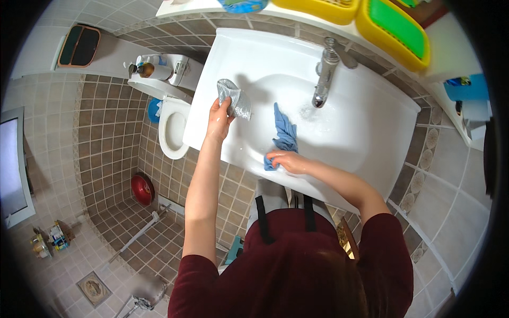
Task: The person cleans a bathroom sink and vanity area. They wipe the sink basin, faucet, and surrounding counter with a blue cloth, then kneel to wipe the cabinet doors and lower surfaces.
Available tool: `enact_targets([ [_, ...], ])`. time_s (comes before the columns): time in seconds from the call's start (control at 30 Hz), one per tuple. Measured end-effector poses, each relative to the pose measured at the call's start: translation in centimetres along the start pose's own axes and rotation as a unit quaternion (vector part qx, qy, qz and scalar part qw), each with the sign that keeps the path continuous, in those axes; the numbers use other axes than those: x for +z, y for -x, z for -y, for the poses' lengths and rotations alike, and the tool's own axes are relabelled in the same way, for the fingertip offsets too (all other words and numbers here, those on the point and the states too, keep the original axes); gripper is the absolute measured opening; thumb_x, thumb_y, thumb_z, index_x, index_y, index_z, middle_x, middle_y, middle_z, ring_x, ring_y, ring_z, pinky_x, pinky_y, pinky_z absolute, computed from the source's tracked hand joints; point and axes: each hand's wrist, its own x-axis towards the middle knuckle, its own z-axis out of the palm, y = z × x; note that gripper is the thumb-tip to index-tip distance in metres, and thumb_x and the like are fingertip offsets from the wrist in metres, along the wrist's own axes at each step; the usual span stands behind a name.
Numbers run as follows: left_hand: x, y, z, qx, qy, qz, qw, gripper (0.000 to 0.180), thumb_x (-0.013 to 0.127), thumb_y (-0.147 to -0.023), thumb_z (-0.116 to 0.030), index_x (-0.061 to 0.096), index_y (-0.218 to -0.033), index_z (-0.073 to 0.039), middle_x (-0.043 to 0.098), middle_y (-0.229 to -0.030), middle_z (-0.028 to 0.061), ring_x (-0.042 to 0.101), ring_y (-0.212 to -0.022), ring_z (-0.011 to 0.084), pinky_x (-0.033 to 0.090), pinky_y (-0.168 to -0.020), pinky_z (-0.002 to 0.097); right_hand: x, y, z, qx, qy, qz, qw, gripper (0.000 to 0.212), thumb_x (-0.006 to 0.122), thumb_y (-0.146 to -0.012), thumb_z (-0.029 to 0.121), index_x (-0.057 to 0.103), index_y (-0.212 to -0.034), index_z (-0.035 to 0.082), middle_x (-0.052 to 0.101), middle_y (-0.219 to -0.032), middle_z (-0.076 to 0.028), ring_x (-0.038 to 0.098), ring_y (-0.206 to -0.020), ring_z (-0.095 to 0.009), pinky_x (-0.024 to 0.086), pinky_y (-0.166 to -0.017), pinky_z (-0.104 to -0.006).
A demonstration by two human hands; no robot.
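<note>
My left hand (218,120) is closed on a silvery-grey mesh scrubbing cloth (235,98), held over the left side of the white sink (360,153). The mesh cloth is bent, with its loose end pointing to the right. In the basin lies a crumpled, wet-looking blue cloth (285,132), stretched from the middle toward the near rim. My right hand (289,160) grips its near end with curled fingers. A chrome faucet (327,74) stands at the back of the sink, and rippled water shows beneath its spout.
Behind the sink, a shelf carries yellow baskets (395,37), one with a green pad. Left of the sink are a white toilet (174,127) and a pump bottle (146,69). A red basin (142,189) leans at the wall. Shelving with a blue container (466,89) borders the right.
</note>
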Motion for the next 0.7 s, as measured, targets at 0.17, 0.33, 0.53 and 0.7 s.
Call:
enact_targets([
  [0.17,4.1,-0.6,1.3,-0.015,-0.041,0.044,0.998,0.021,0.052,-0.092,-0.019,0.055,-0.109,-0.009,0.063,-0.099,0.0037,0.06,-0.088,0.0146,0.052,-0.073,0.032,-5.4,4.6,-6.4,0.17,-0.393,-0.189,0.884,0.027,0.038,-0.079,-0.013,0.059,-0.087,0.002,0.061,-0.102,-0.01,0.055,-0.1,-0.02,0.041,-0.092,-0.0302],
  [0.33,3.7,-0.2,1.6,-0.016,-0.058,0.041,0.997,0.026,0.053,-0.088,-0.022,0.053,-0.109,-0.007,0.061,-0.095,0.0041,0.058,-0.084,0.0134,0.05,-0.07,0.0287,-14.0,-1.9,0.3,0.278,-0.169,-0.325,0.888,0.032,0.034,-0.082,-0.007,0.058,-0.103,0.001,0.062,-0.101,-0.01,0.057,-0.094,-0.018,0.043,-0.086,-0.0314],
  [0.53,5.1,-1.0,1.4,-0.042,-0.091,0.065,0.993,0.04,0.052,-0.088,-0.031,0.052,-0.117,-0.003,0.061,-0.092,0.005,0.058,-0.081,0.0126,0.048,-0.069,0.0269,-14.3,-3.6,-2.5,0.254,-0.118,-0.457,0.844,0.023,0.047,-0.087,0.005,0.059,-0.106,0.003,0.063,-0.098,-0.007,0.06,-0.088,-0.018,0.047,-0.081,-0.0311],
  [0.7,2.1,-4.0,-1.2,-0.017,-0.178,0.091,0.98,0.044,0.058,-0.086,-0.037,0.054,-0.117,-0.006,0.061,-0.096,0.004,0.056,-0.085,0.0118,0.046,-0.074,0.0277,-13.5,-1.1,-7.0,0.292,-0.44,-0.541,0.654,0.018,0.047,-0.09,0.005,0.059,-0.104,0.007,0.058,-0.101,-0.007,0.057,-0.09,-0.021,0.05,-0.079,-0.0377],
])
